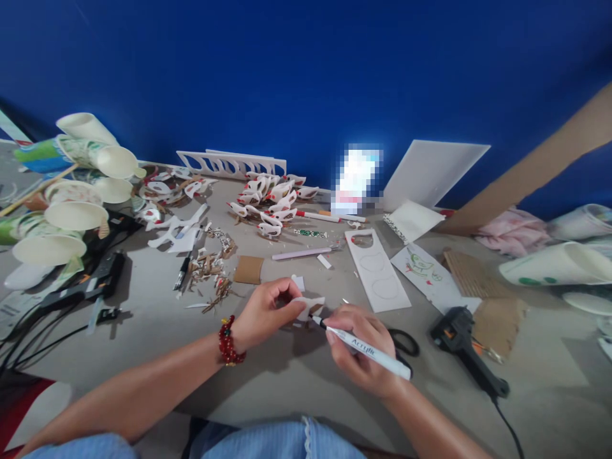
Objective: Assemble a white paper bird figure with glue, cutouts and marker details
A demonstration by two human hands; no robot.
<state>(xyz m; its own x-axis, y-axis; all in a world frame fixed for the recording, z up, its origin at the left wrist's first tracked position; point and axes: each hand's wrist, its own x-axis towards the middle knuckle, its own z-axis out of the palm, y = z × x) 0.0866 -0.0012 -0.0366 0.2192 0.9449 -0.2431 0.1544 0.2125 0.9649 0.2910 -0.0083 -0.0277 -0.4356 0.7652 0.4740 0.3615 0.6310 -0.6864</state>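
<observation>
Between the thumb and fingers of my left hand (270, 310) is a small white cutout (313, 301), partly hidden by the fingertips. My right hand (361, 347) grips a white acrylic marker (368, 349), its dark tip against or very near the cutout's lower edge. A red beaded bracelet circles my left wrist. Just behind my left hand lies a small brown cardboard piece (247, 269). Black-handled scissors (405, 344) lie partly hidden beside my right hand. Farther back is a cluster of white bird-shaped cutouts (282, 197) with red tips.
A black glue gun (466, 347) with a cord lies at right, near a white board with drawn outlines (380, 271). Paper cups (71, 210) crowd the left side above black cables. Paper scraps (210, 264) and a craft knife (303, 253) lie mid-table. A blue wall (268, 76) stands behind.
</observation>
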